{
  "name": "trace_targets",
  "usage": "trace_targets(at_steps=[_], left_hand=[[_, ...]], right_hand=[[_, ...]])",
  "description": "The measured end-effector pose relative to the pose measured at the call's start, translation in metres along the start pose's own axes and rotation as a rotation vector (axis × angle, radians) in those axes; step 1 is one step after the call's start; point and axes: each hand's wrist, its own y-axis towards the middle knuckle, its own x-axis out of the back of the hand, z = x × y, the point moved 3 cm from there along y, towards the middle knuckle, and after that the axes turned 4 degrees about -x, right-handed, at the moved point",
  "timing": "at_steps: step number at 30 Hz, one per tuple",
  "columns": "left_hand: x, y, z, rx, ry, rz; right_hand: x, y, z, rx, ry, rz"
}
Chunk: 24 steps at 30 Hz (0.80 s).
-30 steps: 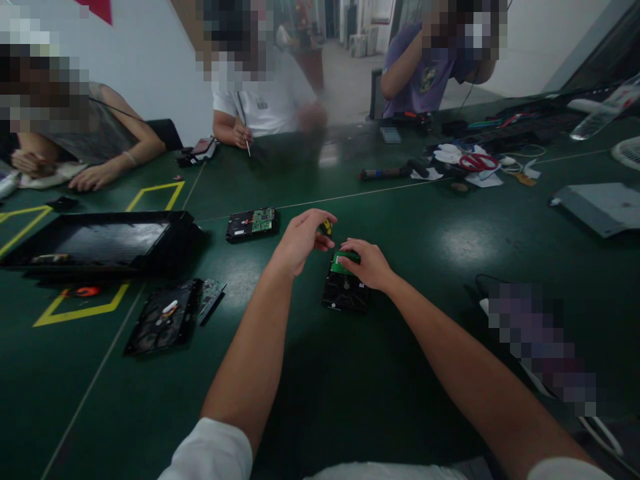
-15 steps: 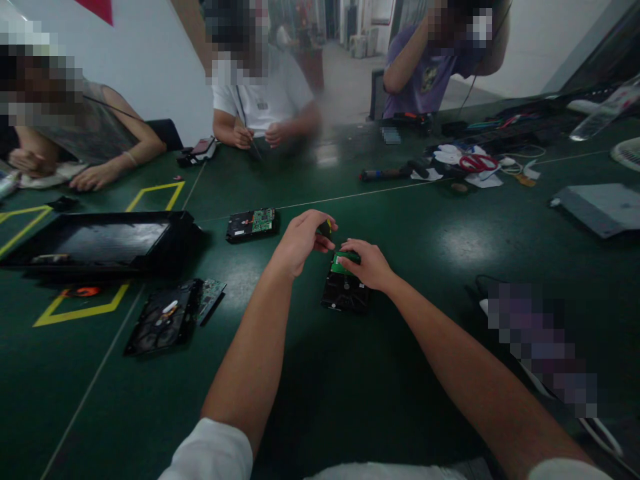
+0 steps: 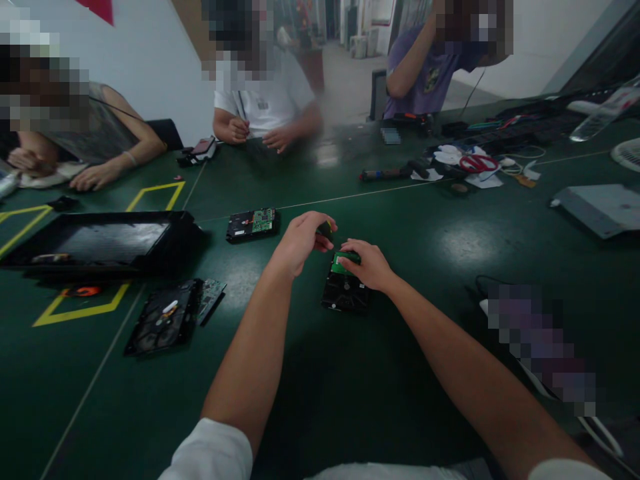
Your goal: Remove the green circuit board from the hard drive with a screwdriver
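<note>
A black hard drive (image 3: 344, 291) with a green circuit board (image 3: 341, 261) at its far end lies on the dark green table (image 3: 350, 387) in front of me. My right hand (image 3: 367, 265) rests on the far end of the drive, fingers pressed on the green board. My left hand (image 3: 299, 241) hovers just left of it, fingers curled around a small dark tool with a yellow tip (image 3: 326, 229), likely a screwdriver handle, held over the drive's far edge.
Another hard drive (image 3: 251, 223) lies beyond my left hand. An opened drive (image 3: 165, 317) sits at the left by a black tray (image 3: 100, 241). Red scissors (image 3: 476, 162), tools and cables lie far right. Three people sit across the table.
My hands have barely moved; the left hand's fingers shifted slightly on the tool. The person opposite lowered both hands to the table.
</note>
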Motion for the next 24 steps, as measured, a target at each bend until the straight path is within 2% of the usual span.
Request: trace_targets(at_steps=[4,8,12,19,24], left_hand=[[0.0017,0.0015,-0.0004,-0.031,0.06,-0.01],[-0.0006,0.0004,-0.0012,-0.023,0.021,0.019],[-0.0007,0.0,-0.0004,-0.009,-0.019,0.0],[-0.0002,-0.0004,-0.0045,-0.058,0.084,-0.015],[-0.0039,-0.003,-0.0061,-0.016,0.01,-0.001]], right_hand=[[0.0006,0.001,0.0,0.01,0.008,0.006],[0.0003,0.0005,0.0,0.002,0.009,0.001],[0.0002,0.0002,0.0008,0.002,0.01,-0.003],[0.0003,0.0018,0.0012,-0.005,0.016,-0.008],[0.0003,0.0003,0.001,0.001,0.012,-0.003]])
